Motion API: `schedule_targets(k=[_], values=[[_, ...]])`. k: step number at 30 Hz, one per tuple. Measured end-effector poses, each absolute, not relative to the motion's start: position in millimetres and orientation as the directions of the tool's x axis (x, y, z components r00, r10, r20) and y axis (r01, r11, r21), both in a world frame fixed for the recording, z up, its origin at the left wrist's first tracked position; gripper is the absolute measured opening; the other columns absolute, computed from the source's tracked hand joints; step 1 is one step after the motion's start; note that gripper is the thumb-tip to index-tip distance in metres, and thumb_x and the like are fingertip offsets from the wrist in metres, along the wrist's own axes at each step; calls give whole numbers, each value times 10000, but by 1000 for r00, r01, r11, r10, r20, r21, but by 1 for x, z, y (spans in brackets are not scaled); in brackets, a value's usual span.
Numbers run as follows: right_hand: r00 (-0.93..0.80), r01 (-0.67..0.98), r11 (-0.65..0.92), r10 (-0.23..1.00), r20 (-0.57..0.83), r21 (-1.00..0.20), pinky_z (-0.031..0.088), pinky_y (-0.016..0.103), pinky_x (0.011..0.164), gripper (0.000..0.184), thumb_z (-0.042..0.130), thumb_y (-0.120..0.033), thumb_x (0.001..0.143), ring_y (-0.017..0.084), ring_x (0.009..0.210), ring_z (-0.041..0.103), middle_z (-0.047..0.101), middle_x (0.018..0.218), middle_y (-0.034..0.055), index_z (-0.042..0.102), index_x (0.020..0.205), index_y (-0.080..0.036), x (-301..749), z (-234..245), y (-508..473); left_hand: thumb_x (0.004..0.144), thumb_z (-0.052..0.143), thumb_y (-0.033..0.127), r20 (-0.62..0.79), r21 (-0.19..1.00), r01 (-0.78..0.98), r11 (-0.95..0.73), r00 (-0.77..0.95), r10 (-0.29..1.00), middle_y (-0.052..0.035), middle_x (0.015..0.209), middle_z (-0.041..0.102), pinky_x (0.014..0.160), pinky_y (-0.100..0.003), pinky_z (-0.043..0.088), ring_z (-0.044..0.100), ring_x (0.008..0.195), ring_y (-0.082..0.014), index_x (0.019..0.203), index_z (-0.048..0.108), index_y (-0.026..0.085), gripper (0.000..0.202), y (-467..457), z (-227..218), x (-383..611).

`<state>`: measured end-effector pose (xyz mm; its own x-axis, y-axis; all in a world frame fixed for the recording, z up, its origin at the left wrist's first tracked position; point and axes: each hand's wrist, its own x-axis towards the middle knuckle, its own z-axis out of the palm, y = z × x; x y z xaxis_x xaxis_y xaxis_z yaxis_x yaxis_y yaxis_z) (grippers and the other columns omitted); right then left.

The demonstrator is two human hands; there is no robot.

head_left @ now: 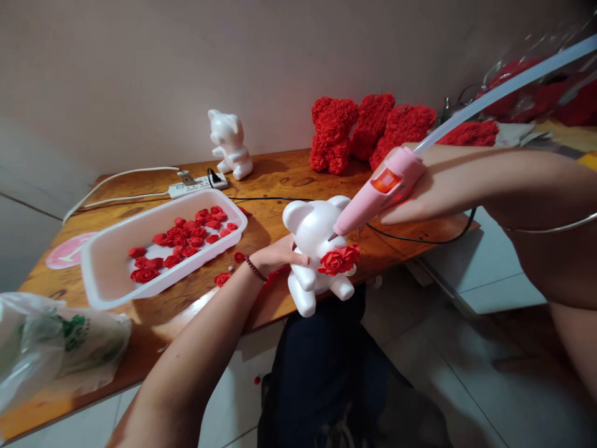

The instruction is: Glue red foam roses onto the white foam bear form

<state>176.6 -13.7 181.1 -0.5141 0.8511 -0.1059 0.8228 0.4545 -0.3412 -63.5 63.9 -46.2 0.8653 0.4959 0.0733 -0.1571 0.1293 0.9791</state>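
left hand (278, 256) — closed around the body of a white polystyrene foam bear (313, 233); the bear is light and stiff, likely to dent or crumble, and best held by its bare torso, clear of the red fabric roses (338, 260) on its front. right hand (405, 194) — wrapped round a pink hot glue gun (385, 188), nozzle just beside the bear, long translucent glue stick (504, 87) trailing behind. bear held above an orange-brown wooden table (275, 177); beyond it — a white plastic tray (163, 208) of loose red roses (180, 235).
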Motion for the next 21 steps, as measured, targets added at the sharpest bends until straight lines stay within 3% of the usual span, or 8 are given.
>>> schedule_targets(k=[4, 10, 18, 21], values=[[-502, 859, 463, 846, -181, -217, 176, 218, 418, 176, 659, -184, 735, 40, 499, 251, 286, 546, -65, 538, 608, -177, 170, 184, -19, 670, 908, 410, 94, 979, -167, 119, 883, 460, -171, 1356, 666, 1054, -392, 501, 638, 1234, -324, 1414, 598, 148, 847, 64, -46, -63], [-565, 812, 517, 813, -142, -270, 188, 226, 409, 395, 646, -434, 822, 45, 496, 260, 295, 549, -53, 441, 590, -189, 174, 179, -19, 685, 898, 381, 92, 975, -179, 134, 867, 490, -159, 1370, 656, 1032, -384, 495, 636, 1200, -317, 1442, 553, 121, 872, 62, -47, -64], [-469, 875, 436, 870, -150, -210, 189, 254, 409, 378, 717, -354, 765, 50, 494, 261, 300, 536, -52, 423, 587, -197, 175, 183, -19, 660, 907, 415, 76, 975, -169, 145, 864, 498, -171, 1258, 698, 1008, -415, 496, 639, 1128, -322, 1341, 604, 65, 823, 60, -46, -62], [-420, 902, 391, 892, -167, -182, 207, 249, 433, 263, 729, -289, 746, 45, 497, 273, 332, 551, -62, 511, 634, -194, 173, 186, -22, 651, 904, 464, 58, 979, -148, 142, 864, 500, -171, 1190, 721, 985, -425, 501, 652, 1075, -320, 1277, 636, 55, 795, 59, -44, -62]])
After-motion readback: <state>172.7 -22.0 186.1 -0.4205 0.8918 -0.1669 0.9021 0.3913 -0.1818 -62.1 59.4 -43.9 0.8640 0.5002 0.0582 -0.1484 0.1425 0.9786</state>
